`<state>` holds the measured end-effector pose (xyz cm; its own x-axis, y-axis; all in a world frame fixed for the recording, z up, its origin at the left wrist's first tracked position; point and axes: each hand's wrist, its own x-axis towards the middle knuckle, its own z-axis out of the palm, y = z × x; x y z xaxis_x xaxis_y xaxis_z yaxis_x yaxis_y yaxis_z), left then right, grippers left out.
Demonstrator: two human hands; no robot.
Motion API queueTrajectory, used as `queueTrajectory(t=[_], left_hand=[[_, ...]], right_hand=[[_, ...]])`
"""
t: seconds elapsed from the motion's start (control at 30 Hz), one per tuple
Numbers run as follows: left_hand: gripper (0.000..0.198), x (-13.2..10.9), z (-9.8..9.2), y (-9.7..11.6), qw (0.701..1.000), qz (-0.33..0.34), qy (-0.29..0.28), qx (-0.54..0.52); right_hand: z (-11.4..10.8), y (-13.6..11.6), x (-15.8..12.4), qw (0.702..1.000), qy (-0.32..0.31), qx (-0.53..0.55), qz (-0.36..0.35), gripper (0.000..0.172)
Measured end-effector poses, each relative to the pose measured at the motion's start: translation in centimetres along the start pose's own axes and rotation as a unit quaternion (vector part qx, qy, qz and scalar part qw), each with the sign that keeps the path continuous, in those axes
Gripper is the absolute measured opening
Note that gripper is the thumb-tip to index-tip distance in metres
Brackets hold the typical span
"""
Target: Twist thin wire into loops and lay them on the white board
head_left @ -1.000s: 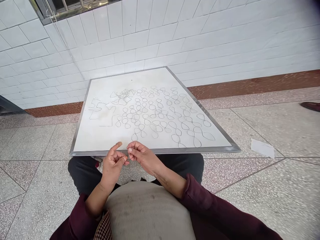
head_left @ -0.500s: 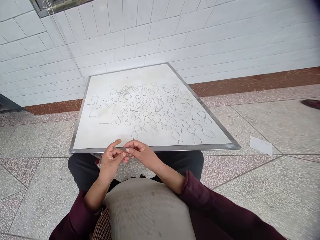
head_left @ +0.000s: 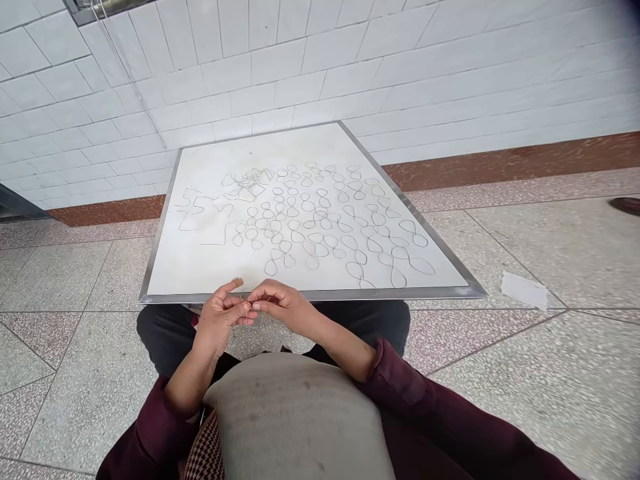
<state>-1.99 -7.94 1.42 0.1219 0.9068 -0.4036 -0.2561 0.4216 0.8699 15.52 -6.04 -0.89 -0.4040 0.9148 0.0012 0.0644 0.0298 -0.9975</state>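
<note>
My left hand [head_left: 220, 317] and my right hand [head_left: 280, 305] meet fingertip to fingertip just in front of the near edge of a white board [head_left: 200, 267] with a metal rim. Both pinch a thin piece of wire [head_left: 245, 303], barely visible between them. My left index finger sticks up. On the board lie several bent wire loops [head_left: 320, 227] in rows, shaped like figure eights. A tangle of wire [head_left: 247, 181] and some angular bent wires [head_left: 197, 213] lie toward the board's far left.
The board rests over my knees above a speckled tiled floor. A white tiled wall [head_left: 350, 67] with a brown skirting strip stands behind. A scrap of paper [head_left: 523, 290] lies on the floor at right. A dark shoe tip [head_left: 625, 205] shows at the far right edge.
The view has tilted slightly. My hands have stayed together at the board's near edge, fingers shifting a little on the wire.
</note>
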Motion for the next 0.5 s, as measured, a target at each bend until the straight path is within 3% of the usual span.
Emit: queueTrajectory(t=[0.13, 0.5], left_hand=[[0.068, 0.09, -0.16, 0.00, 1.000, -0.024, -0.003, -0.005], [0.066, -0.12, -0.46, 0.06, 0.994, 0.018, -0.061, 0.088]], right_hand=[[-0.08, -0.34, 0.10, 1.000, -0.009, -0.022, -0.007, 0.009], [-0.03, 0.00, 0.26, 0.999, -0.018, -0.036, -0.005, 0.010]])
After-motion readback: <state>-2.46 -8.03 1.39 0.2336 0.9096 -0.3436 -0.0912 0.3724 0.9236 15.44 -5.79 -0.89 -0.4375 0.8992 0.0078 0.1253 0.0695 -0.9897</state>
